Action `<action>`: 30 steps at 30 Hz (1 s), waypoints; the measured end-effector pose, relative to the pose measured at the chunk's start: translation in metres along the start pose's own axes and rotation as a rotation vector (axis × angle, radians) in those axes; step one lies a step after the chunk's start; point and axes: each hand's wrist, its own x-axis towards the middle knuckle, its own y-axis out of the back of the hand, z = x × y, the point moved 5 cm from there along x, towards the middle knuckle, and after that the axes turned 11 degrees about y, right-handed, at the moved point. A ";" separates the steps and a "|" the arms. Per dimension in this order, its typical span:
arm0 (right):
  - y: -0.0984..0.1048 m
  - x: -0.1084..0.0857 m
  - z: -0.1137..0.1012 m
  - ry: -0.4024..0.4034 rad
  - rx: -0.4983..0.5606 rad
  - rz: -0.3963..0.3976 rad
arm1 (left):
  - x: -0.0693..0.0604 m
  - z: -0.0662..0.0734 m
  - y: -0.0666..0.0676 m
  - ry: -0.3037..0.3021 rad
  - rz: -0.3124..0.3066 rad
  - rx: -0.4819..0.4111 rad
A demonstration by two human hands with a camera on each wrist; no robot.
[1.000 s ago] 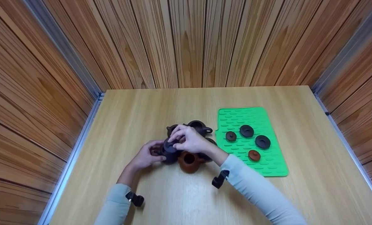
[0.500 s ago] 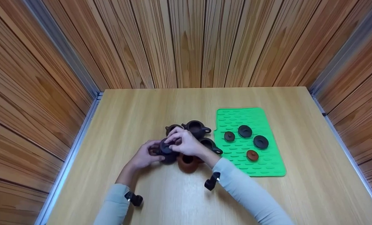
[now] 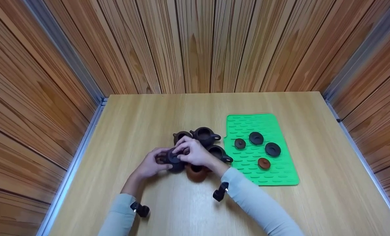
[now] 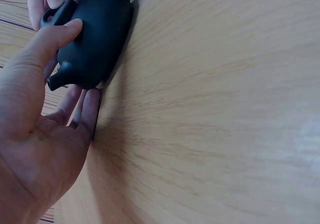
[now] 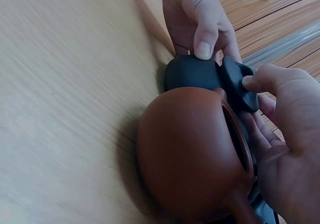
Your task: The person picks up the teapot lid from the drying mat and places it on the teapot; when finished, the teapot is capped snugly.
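The left hand (image 3: pixel 152 164) grips a black teapot (image 3: pixel 177 167) from its spout side; in the left wrist view its thumb lies on the pot's body (image 4: pixel 97 39). At the top of that pot, the right hand (image 3: pixel 196 151) pinches a black lid (image 3: pixel 172 156). In the right wrist view the lid (image 5: pixel 239 84) sits tilted against the pot (image 5: pixel 192 74), the right thumb on its knob. A reddish-brown teapot (image 3: pixel 196 174) without a lid stands beside the black one. How far the lid is seated cannot be told.
Three dark lidless teapots, one at the back (image 3: pixel 205 136), one behind the hands (image 3: pixel 181 135) and one at right (image 3: pixel 217 152), surround the right hand. A green mat (image 3: pixel 250 123) at right bears several lids, including a reddish-brown one (image 3: pixel 264 163).
The right hand and forearm have shifted slightly left and toward the person, with the lid lower over the black pot. The left hand keeps its grip. The view has shifted a little.
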 end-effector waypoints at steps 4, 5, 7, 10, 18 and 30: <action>-0.002 -0.001 0.000 -0.003 -0.015 -0.015 | 0.000 0.000 0.000 0.004 -0.014 -0.010; -0.002 -0.001 0.001 -0.007 -0.022 -0.018 | 0.000 0.000 0.000 0.003 -0.017 -0.012; -0.002 -0.002 0.001 -0.006 -0.030 -0.022 | 0.000 0.000 -0.001 0.000 -0.019 -0.012; -0.002 -0.003 0.000 -0.008 -0.047 -0.031 | 0.000 -0.001 -0.001 0.002 -0.019 -0.006; -0.002 -0.006 -0.001 -0.003 -0.085 -0.029 | 0.000 -0.003 -0.001 0.021 -0.018 -0.003; -0.002 -0.008 -0.001 0.007 -0.118 -0.016 | 0.000 -0.001 0.000 0.003 -0.003 -0.008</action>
